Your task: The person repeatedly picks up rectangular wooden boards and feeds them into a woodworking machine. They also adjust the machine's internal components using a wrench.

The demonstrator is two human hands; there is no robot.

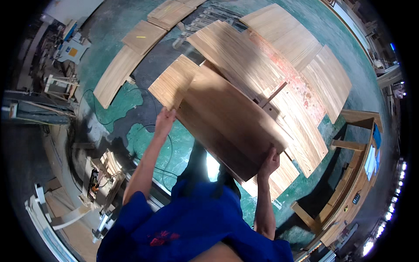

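A large rectangular wooden board (218, 118) spans the space in front of me, tilted, over other pale wooden boards. My left hand (165, 118) grips its near left edge, with the fingers at the rim. My right hand (269, 162) holds its right end near the corner. At the board's far left lies a lighter wooden panel (173, 77); I cannot tell whether it is attached. Beyond are several striped-grain panels (227, 48) and a reddish worn surface (301, 91) between them, with a thin wooden stick (275, 91).
Stacked boards (120, 65) lie on the green floor at the upper left. A machine (72, 52) is at the far left, with wood scraps (104, 174) lower down. A wooden bench (349, 196) with blue and white items stands at the right. A cable crosses the floor.
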